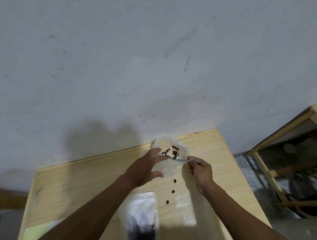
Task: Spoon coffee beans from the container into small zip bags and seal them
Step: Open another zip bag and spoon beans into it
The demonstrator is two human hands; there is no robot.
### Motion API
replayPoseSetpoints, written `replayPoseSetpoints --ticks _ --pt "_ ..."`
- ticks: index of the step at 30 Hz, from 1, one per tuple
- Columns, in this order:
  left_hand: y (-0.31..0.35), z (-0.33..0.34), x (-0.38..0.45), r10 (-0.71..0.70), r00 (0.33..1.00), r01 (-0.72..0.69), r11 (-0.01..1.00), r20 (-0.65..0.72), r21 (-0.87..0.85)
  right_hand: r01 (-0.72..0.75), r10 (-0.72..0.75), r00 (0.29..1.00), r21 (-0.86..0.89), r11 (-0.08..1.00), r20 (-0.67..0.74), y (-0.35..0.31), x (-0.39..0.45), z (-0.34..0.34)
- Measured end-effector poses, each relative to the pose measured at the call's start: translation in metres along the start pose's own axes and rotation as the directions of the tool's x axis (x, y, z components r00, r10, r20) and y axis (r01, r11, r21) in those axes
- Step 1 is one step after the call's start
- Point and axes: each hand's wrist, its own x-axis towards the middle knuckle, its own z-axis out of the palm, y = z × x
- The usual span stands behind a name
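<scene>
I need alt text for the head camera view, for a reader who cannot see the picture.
Seen from above, a left hand steadies a clear plastic container of coffee beans while the right hand dips a spoon into it. On the wooden table, three loose beans lie between a partly filled zip bag and an empty zip bag.

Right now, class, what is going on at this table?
A person is spooning coffee beans. The left hand steadies a clear container with few beans left, while the right hand dips a spoon into it. A zip bag holding beans lies nearer the person, an empty bag beside it. Three loose beans lie on the wooden table.
</scene>
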Motion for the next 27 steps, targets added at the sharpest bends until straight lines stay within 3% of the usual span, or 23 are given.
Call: replayPoseSetpoints --ticks 5,10,15,19,23,27 --pt "-0.001 0.007 -0.003 -0.043 0.996 0.033 0.993 -0.078 -0.117 -0.057 0.059 0.995 -0.021 0.998 0.080 -0.004 0.000 0.005" --pt "-0.005 0.006 -0.008 -0.010 0.994 -0.003 0.992 -0.108 -0.123 -0.095 0.093 0.995 0.074 0.993 0.032 -0.010 0.000 0.002" --pt "-0.009 0.005 -0.011 -0.068 0.989 0.042 0.980 -0.129 -0.193 0.016 -0.012 0.999 0.122 0.992 -0.035 -0.022 0.000 -0.008" --pt "-0.004 0.001 -0.008 -0.104 0.967 0.049 0.972 -0.232 -0.231 0.099 -0.090 0.993 0.135 0.986 -0.071 -0.040 -0.003 -0.018" --pt "0.001 -0.002 -0.005 -0.267 0.925 0.190 0.941 -0.269 -0.282 0.178 -0.171 0.982 0.107 0.978 -0.076 -0.060 -0.013 -0.027" --pt "0.003 -0.002 -0.004 -0.338 0.909 0.267 0.921 -0.245 -0.283 0.226 -0.223 0.974 0.083 0.971 -0.049 -0.076 -0.027 -0.030"
